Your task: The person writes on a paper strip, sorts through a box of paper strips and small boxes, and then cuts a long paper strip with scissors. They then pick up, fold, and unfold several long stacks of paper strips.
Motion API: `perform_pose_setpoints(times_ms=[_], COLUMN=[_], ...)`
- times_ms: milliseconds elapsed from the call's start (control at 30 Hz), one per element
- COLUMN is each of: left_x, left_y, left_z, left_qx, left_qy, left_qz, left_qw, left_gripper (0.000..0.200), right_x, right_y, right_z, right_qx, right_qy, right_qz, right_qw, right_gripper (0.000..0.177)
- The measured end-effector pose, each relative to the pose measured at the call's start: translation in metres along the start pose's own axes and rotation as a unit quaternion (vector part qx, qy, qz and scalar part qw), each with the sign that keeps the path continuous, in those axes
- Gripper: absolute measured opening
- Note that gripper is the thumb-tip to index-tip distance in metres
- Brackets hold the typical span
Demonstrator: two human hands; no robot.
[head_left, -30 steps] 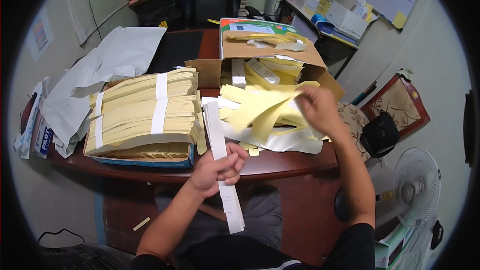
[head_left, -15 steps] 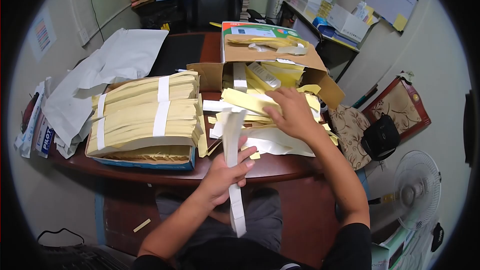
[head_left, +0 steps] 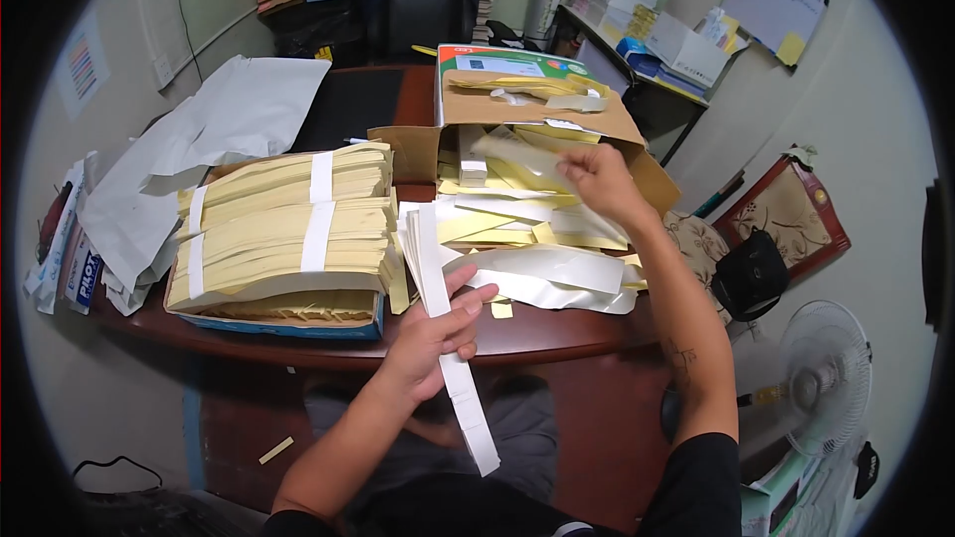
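Head view, its corners lost in black, shows a dark red-brown desk [head_left: 502, 343] with a smooth, curved front edge across the middle of the frame, much of its top hidden under paper. At upper centre stands an open cardboard box [head_left: 410, 152], plain brown with a printed face on top; how deep its contents go cannot be made out behind the strips at its mouth. A crumpled white sheet [head_left: 244, 109] lies at upper left, stiff and creased, its lower side partly behind the big pile of pale yellow strips [head_left: 264, 211]. That pile, ragged at the ends and bound by flat white bands [head_left: 318, 239], covers most of a shallow box [head_left: 298, 326] with a blue outer wall. Right of centre, glossy, wavy white paper [head_left: 542, 273] lies before a tangle of loose strips [head_left: 497, 229], many overlapped. At lower centre a sheaf of white strips [head_left: 468, 403], long, flat and fanned at its upper end, leans through the left hand [head_left: 433, 338], whose thumb presses across it, the other fingers slightly spread and partly hidden behind. Right of centre, the right hand [head_left: 602, 184] pinches one end of a pale strip [head_left: 522, 154], motion-blurred near the box mouth, its far end hard to make out.
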State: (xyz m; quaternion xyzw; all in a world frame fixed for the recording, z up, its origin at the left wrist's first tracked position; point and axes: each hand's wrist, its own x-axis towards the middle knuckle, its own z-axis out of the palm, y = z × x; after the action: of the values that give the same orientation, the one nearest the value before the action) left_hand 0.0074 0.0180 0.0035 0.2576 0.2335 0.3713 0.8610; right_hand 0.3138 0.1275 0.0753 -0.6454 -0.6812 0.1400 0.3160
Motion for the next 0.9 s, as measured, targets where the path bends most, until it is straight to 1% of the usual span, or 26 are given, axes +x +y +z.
perform_pose_setpoints(times_ms=[33,67,133,233,267,333,400,433,467,533,567,633,667,733,800,833,867,900], left_x=[0.0,-0.002,-0.007,-0.009,-0.009,-0.007,-0.005,-0.006,-0.007,-0.008,-0.009,-0.014,-0.017,-0.022,-0.028,-0.031,-0.032,-0.036], left_y=[0.0,-0.001,-0.004,-0.006,-0.007,-0.01,-0.01,-0.009,-0.009,-0.011,-0.011,-0.012,-0.013,-0.018,-0.024,-0.027,-0.028,-0.027], left_z=[-0.001,-0.001,-0.001,0.003,0.004,0.004,0.001,0.0,0.0,0.004,0.003,0.016,0.022,0.024,0.022,0.017,0.015,0.019], left_qx=[-0.005,-0.001,0.007,0.012,0.006,-0.007,-0.003,-0.001,0.001,0.006,-0.011,0.038,0.063,0.11,0.144,0.156,0.169,0.149], left_qy=[-0.004,-0.002,0.002,0.023,0.026,0.031,0.025,0.023,0.031,0.046,0.038,0.098,0.126,0.125,0.122,0.118,0.114,0.122], left_qz=[0.003,0.005,0.007,0.027,0.034,0.048,0.018,0.004,0.015,0.036,0.039,0.055,0.063,0.084,0.101,0.108,0.114,0.126], left_qw=[1.0,1.0,1.0,0.999,0.999,0.998,1.0,1.0,0.999,0.998,0.998,0.993,0.988,0.983,0.977,0.975,0.972,0.973], left_gripper=[0.063,0.063,0.063,0.063,0.062,0.061,0.061,0.061,0.061,0.062,0.062,0.054,0.05,0.047,0.045,0.044,0.043,0.033], right_x=[0.002,0.001,-0.011,-0.03,-0.039,-0.049,-0.06,-0.064,-0.065,-0.068,-0.068,-0.065,-0.061,-0.05,-0.048,-0.05,-0.054,-0.061], right_y=[0.002,0.005,-0.028,-0.072,-0.092,-0.086,-0.064,-0.061,-0.051,-0.044,-0.04,-0.041,-0.041,-0.053,-0.072,-0.078,-0.087,-0.097], right_z=[-0.001,-0.005,-0.026,-0.05,-0.052,-0.023,0.015,0.022,0.031,0.038,0.039,0.035,0.028,0.001,-0.031,-0.04,-0.049,-0.059], right_qx=[0.053,0.063,0.083,0.001,0.033,0.002,-0.053,-0.116,-0.136,-0.128,-0.124,-0.118,-0.137,-0.175,-0.197,-0.199,-0.224,-0.248], right_qy=[0.038,0.055,0.09,-0.078,-0.193,-0.211,-0.183,-0.21,-0.229,-0.192,-0.157,-0.082,-0.055,-0.003,0.013,0.068,0.043,0.018], right_qz=[-0.043,-0.091,-0.185,-0.236,-0.151,-0.243,-0.216,-0.179,-0.18,-0.167,-0.192,-0.239,-0.248,-0.265,-0.245,-0.313,-0.32,-0.326], right_qw=[0.997,0.992,0.975,0.969,0.969,0.947,0.958,0.954,0.947,0.959,0.961,0.96,0.957,0.948,0.949,0.926,0.92,0.912], right_gripper=[0.02,0.018,0.015,0.017,0.02,0.029,0.037,0.043,0.039,0.031,0.028,0.022,0.02,0.016,0.01,0.006,0.007,0.009])
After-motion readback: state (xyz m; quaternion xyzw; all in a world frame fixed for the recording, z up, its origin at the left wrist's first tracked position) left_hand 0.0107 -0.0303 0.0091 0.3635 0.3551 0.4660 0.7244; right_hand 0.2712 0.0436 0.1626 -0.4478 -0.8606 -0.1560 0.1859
